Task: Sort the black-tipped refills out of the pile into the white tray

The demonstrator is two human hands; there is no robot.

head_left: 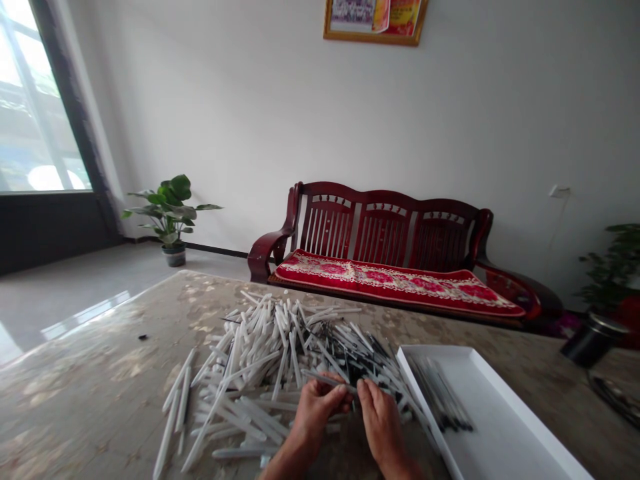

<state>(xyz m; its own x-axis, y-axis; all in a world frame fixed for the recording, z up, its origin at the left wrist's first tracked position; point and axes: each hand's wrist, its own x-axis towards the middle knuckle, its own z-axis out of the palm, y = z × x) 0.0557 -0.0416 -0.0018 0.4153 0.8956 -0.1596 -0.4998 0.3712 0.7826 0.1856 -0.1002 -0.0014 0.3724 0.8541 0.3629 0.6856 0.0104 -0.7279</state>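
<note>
I've got the left hand (319,409) and the right hand (381,422) close together at the bottom of my view, almost touching, with the fingers curled in. Between them they pinch a thin white stick (330,380), which lies crosswise, its end reaching the right hand's fingertips.

Directly behind and around the hands spreads a loose pile of white sticks (270,360), crossed every which way, with dark ends showing toward the right. The pile touches neither hand's palm side from here, though some sticks lie right under the wrists. Just right of the hands sits a shallow white tray (434,417), its near wall beside the pile, and inside it lies a neat bunch of dark sticks (440,397), all pointing the same way.

All of this rests on a mottled stone tabletop (85,380). Further right of the tray stands a black canister (593,340) near the tabletop's edge. Well beyond the hands, past that edge, a dark wooden bench (385,227) with a red cushion (395,283) stands against the wall, with a potted plant (170,213) off to the left.
</note>
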